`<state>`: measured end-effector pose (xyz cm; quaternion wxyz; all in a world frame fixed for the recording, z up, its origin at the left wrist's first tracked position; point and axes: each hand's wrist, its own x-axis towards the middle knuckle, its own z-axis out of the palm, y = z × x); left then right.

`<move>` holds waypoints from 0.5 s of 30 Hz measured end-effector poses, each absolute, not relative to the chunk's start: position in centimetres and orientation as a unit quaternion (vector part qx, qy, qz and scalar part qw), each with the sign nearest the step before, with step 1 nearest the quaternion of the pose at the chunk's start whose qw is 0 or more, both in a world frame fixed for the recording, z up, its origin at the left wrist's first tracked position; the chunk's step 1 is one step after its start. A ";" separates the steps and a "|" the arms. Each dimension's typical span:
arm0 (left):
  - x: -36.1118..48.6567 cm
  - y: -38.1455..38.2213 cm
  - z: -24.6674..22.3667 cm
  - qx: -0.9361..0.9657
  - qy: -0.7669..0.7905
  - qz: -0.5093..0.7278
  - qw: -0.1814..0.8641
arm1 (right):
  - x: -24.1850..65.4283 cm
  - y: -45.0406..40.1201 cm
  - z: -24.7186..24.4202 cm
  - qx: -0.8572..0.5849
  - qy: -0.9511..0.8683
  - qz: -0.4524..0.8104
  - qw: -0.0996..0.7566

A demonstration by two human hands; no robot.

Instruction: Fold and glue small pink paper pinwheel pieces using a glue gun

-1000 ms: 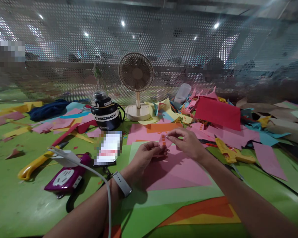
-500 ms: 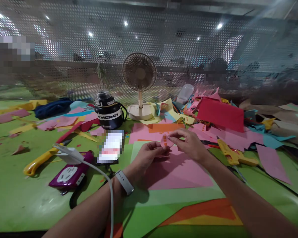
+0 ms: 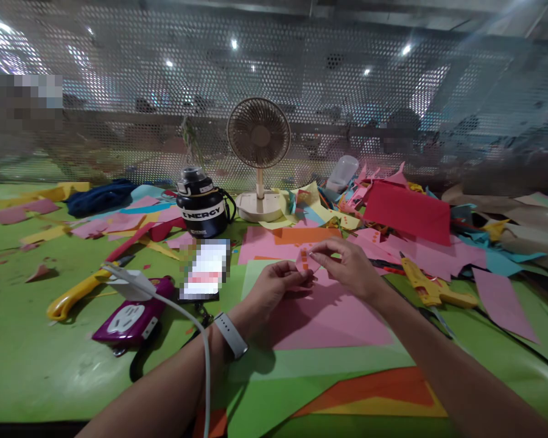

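A small pink paper piece (image 3: 304, 258) with orange squares on it is held up between both hands. My left hand (image 3: 283, 281) grips its lower left part with the fingers curled. At its right edge, the thumb and index finger of my right hand (image 3: 344, 261) pinch the paper. Under the hands lies a large pink sheet (image 3: 329, 322), on top of a pale green sheet (image 3: 301, 363). An orange strip (image 3: 307, 235) lies just behind the hands.
A yellow glue gun (image 3: 432, 286) lies right of the hands. On the left are a phone (image 3: 206, 267), a purple power strip (image 3: 134, 316) and a yellow-handled tool (image 3: 75, 299). A fan (image 3: 259, 137), a black bottle (image 3: 201, 204) and paper scraps stand or lie behind.
The whole view has shifted slightly. Both hands keep nearly the same hold on the small pink paper.
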<state>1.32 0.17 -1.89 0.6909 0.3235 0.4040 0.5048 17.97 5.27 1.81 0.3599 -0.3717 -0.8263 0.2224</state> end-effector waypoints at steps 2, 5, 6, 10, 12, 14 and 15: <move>1.3 0.2 -1.9 0.325 0.402 0.505 0.691 | 17.9 5.3 1.9 -0.370 -0.829 0.216 0.359; 1.3 0.2 -2.0 0.325 0.398 0.508 0.692 | 17.9 5.2 1.9 -0.371 -0.830 0.215 0.358; 1.3 0.2 -2.0 0.325 0.398 0.508 0.691 | 17.9 5.2 1.9 -0.371 -0.830 0.215 0.357; 1.3 0.2 -2.1 0.327 0.396 0.510 0.690 | 17.9 5.2 1.9 -0.371 -0.830 0.214 0.357; 1.3 0.2 -2.2 0.326 0.396 0.511 0.689 | 17.9 5.2 2.0 -0.371 -0.829 0.214 0.359; 1.3 0.2 -2.2 0.326 0.397 0.510 0.689 | 18.0 5.2 2.0 -0.370 -0.829 0.213 0.360; 1.3 0.2 -2.2 0.326 0.398 0.510 0.689 | 18.0 5.2 2.0 -0.370 -0.830 0.212 0.360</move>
